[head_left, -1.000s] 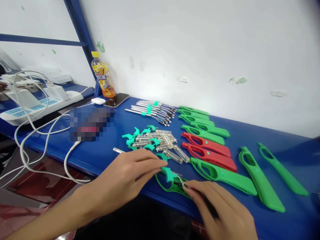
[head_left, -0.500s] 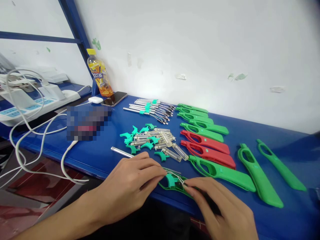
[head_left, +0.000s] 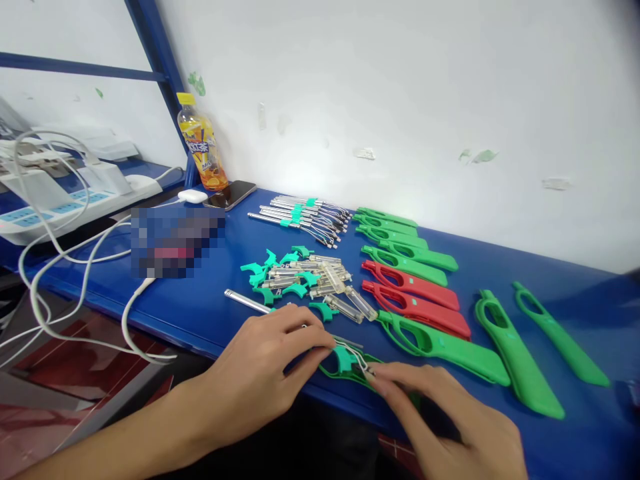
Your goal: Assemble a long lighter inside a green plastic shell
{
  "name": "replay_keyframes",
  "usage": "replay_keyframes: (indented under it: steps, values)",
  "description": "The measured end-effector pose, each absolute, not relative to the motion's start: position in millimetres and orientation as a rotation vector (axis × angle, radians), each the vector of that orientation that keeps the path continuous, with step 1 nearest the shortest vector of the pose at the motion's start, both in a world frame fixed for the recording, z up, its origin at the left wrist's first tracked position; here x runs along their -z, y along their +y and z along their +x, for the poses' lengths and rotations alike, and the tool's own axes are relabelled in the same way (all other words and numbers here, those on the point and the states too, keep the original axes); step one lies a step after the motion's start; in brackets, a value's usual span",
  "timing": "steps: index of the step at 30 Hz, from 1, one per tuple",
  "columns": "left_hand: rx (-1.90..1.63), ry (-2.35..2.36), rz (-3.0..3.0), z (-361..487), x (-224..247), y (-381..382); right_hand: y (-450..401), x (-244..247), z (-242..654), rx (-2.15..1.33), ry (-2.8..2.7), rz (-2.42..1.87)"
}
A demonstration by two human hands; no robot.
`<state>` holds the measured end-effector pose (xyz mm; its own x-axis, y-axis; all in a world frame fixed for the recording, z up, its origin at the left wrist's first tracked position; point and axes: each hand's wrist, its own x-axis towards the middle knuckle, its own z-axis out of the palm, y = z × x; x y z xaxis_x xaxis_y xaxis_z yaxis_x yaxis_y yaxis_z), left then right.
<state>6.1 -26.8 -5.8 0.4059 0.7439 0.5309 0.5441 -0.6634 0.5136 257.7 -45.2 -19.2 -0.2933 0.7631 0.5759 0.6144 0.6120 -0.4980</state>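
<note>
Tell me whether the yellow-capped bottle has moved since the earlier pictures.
No. Judged against the blue post, the bottle stands in the same place by its foot; only the camera's view shifted.

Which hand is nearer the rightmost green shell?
Right. The right hand is to the left of the rightmost green shell and closer to the person; the left hand is much farther left, beyond the right hand.

The left hand and right hand are bare, with slender fingers. The left forearm is uncovered too. Black clothing shows below the near edge of the desk, its details lost in darkness.
</note>
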Motion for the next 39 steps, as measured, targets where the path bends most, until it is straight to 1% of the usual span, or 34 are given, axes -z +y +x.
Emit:
replay_keyframes:
  steps: [7,11,24,31,39]
  values:
    - [-0.892,1.231,2.519,4.2,8.6,-33.3,-46.4,22.7,252.1,-0.311,-1.977,-1.131]
    - [-0.861,1.248,2.482,2.8,11.3,-33.9,-45.9,24.0,251.3,-0.342,-1.950,-1.151]
    - [-0.964,1.195,2.468,5.4,8.5,-33.0,-45.9,23.5,251.7,-0.416,-1.904,-1.180]
    - [-1.032,1.203,2.455,5.4,11.0,-31.2,-47.3,19.8,251.8,-0.423,-1.930,-1.128]
    - [-1.101,1.114,2.388,5.5,12.5,-29.8,-48.4,17.5,251.9,-0.459,-1.941,-1.117]
